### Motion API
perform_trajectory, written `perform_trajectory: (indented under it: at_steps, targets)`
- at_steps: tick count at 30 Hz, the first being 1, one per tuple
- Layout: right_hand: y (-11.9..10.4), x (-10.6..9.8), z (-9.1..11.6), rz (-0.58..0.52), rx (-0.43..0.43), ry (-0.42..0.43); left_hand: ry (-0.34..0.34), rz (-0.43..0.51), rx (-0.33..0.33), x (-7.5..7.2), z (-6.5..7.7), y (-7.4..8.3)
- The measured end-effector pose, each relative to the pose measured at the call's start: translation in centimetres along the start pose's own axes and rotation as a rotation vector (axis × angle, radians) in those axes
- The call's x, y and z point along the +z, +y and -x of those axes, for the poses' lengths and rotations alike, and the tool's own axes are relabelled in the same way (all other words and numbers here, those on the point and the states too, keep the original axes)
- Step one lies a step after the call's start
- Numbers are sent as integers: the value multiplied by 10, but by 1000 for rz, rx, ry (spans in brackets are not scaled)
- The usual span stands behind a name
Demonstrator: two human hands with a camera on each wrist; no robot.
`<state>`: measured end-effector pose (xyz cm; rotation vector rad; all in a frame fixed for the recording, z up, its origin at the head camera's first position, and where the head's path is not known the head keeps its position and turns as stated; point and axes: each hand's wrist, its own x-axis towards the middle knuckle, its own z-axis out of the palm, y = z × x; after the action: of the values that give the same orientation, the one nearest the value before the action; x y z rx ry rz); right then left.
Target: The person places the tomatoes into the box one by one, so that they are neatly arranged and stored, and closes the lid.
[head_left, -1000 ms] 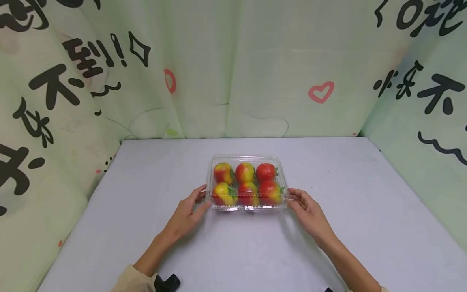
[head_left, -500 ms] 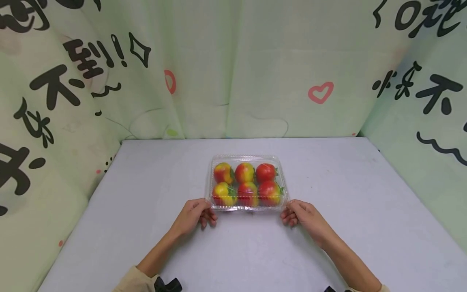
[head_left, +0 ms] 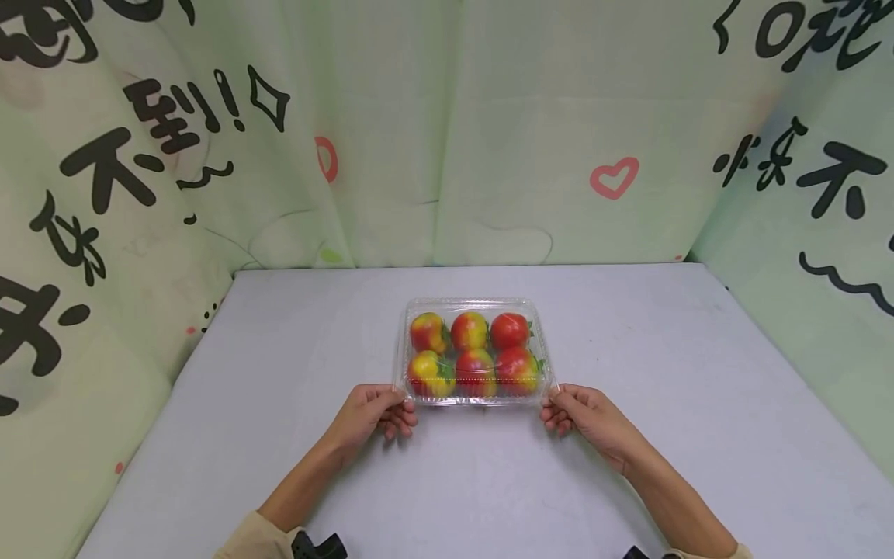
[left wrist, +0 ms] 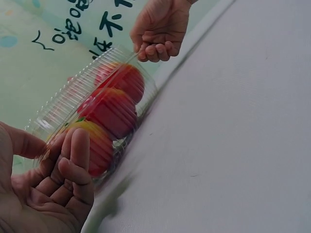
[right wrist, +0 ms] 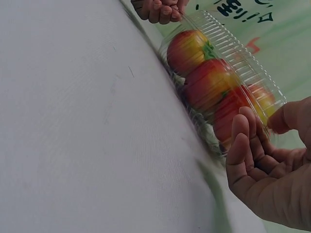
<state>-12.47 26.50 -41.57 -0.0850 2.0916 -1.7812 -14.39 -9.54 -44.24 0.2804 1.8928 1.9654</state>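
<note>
A clear plastic fruit box (head_left: 482,401) with a ribbed lid stands in the middle of the table. Inside lie several red-and-yellow fruits (head_left: 509,331) with small green leaves, in two rows. At the box's front left corner my left hand (head_left: 373,411) pinches the clear rim between thumb and forefinger. My right hand (head_left: 585,415) does the same at the front right corner. Both wrist views show the other fingers curled below the rim, clear of the fruit. In the left wrist view the lid (left wrist: 58,104) looks down over the box; whether its edge is lifted I cannot tell.
The table has a white top (head_left: 482,489). A pale green curtain (head_left: 517,132) with black lettering and red hearts hangs behind it and along both sides. A black wrist mount (head_left: 319,545) sits at the left cuff.
Both hands have shifted from the box's left and right sides to its front corners. Their fingers, extended along the sides before, now pinch the rim. The box has hardly moved.
</note>
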Motion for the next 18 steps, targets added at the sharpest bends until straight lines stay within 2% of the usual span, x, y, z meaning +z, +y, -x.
perform_trajectory:
  at_steps: [8,18]
  targets:
    - [0,-1,1,6,-2,-10,11,3,-14,1,0,1]
    - [1,0,0,12,-1,-4,-20,34,12,0,1,1]
